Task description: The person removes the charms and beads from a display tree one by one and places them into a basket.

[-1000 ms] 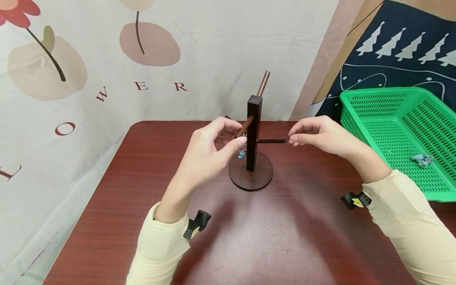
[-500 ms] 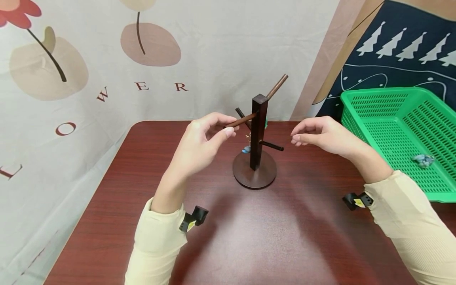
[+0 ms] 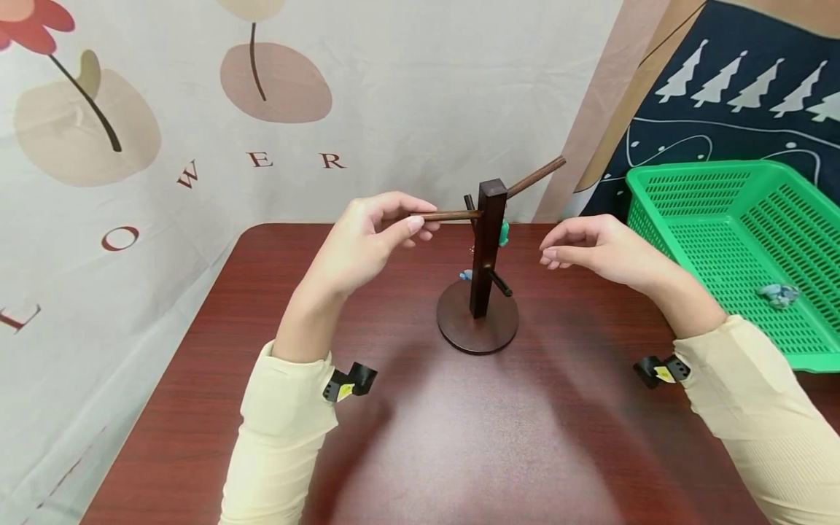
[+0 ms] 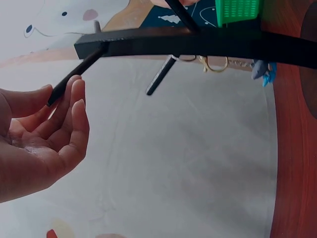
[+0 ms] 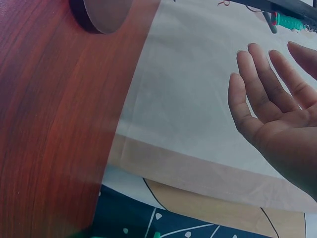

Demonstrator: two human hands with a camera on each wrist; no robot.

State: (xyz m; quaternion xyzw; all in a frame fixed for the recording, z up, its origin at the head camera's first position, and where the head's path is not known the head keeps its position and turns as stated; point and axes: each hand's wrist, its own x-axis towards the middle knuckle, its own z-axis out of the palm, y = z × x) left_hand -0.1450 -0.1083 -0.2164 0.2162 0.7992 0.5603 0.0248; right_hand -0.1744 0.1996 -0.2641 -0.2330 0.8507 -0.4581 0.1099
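"Pinching what with the left hand (image 3: 364, 244)?"

"An upper peg's (image 3: 453, 216) tip, on the dark peg stand (image 3: 486, 251), upright between both hands."

"And with the right hand (image 3: 602, 249)?"

"Holding nothing, with loosely curved fingers, apart from the stand. For turning, probably best to pinch lightly and pull level, without tipping."

"Made of?"

"Apparently smooth wood: square post (image 3: 489, 227), slim round pegs, disc base (image 3: 477, 337)."

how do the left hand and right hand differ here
The left hand pinches the end of a peg on the stand; the right hand holds nothing. The left hand is left of the stand, while the right hand is on its other side, nearer the green basket. Both emerge from cream sleeves.
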